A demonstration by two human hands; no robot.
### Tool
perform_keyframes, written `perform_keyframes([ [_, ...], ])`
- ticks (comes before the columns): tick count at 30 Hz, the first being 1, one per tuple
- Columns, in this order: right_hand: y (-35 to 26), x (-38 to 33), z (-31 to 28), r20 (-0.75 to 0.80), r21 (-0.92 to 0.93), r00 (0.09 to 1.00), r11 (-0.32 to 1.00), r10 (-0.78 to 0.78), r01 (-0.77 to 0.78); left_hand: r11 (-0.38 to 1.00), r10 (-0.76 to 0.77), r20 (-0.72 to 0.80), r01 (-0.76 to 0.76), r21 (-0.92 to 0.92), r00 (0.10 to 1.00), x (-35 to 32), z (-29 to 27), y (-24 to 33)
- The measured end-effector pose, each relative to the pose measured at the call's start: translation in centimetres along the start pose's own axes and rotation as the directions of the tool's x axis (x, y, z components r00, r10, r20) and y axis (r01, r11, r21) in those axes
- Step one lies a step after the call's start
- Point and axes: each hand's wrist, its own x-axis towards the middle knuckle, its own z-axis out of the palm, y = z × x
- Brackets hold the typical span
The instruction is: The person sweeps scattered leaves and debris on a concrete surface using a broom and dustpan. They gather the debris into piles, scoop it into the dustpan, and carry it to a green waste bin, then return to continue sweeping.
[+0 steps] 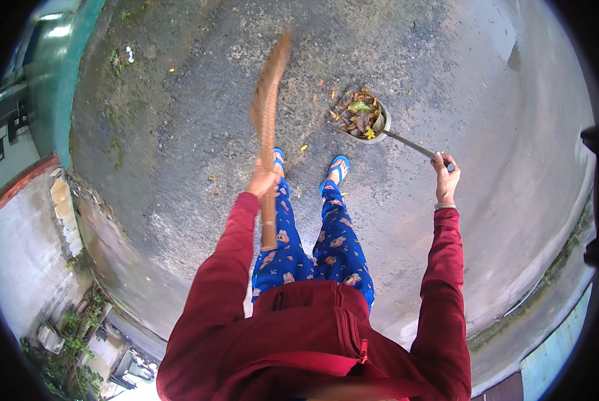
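Note:
My left hand (263, 179) is closed round the handle of a brown straw broom (267, 113). The broom's bristles point away from me, and its handle end hangs in front of my left leg. In my right hand (446, 170) is the long handle of a dustpan (387, 121), gripped near its end. The dustpan's round pan lies ahead and to the right of my feet. A heap of dry brown and yellow leaves (361, 115), with a green one among them, fills its mouth and spills to the left. The broom is apart from the leaves.
My feet in blue flip-flops (337, 168) stand on rough grey concrete ground (199, 134). Single yellow leaves lie scattered about. A green wall (54, 100) runs along the far left, with a low whitish wall (29, 247) nearer. Plants (69, 361) grow at the lower left.

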Motion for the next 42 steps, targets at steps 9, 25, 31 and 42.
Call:
perform_keyframes([
  [9,3.7,1.8,-0.6,-0.007,-0.204,0.993,0.972,-0.119,0.115,0.986,-0.167,0.469,0.139,0.095,0.867,-6.5,6.3,-1.8],
  [25,-0.4,2.9,1.4,0.031,0.303,0.994,0.947,0.101,-0.105,0.97,-0.115,-0.5,-0.01,-0.241,0.858,-9.6,-21.7,-3.5],
  [31,-4.3,2.9,7.8,0.046,0.295,0.992,0.947,0.121,-0.13,0.898,-0.073,-0.368,-0.1,-0.429,0.927,2.3,-33.0,-0.7],
  [42,-10.9,5.5,18.2,0.162,0.206,0.985,0.975,0.052,-0.086,0.987,-0.144,0.04,0.141,0.073,0.989,-2.3,-27.3,4.8],
])
